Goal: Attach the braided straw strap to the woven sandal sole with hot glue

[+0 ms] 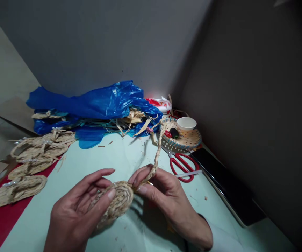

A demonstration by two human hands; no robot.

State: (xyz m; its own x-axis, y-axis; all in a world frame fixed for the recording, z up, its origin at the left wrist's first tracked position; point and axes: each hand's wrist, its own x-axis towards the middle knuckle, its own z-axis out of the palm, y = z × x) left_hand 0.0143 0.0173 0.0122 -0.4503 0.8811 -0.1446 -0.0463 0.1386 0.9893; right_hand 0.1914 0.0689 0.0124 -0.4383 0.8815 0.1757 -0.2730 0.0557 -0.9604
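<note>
Woven straw oval (123, 197) held between hands, well short of the surface's (93, 159) far edge, long axis near-left to far-right, left hand (76, 208) gripping it thumb-on-top, right hand (168, 196) pinching the braid (158, 154) beside its right end.

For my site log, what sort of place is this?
Probably a handicraft workspace: woven sandals at the left, red-handled scissors at the right, and the left hand holds a coiled braid.
</note>
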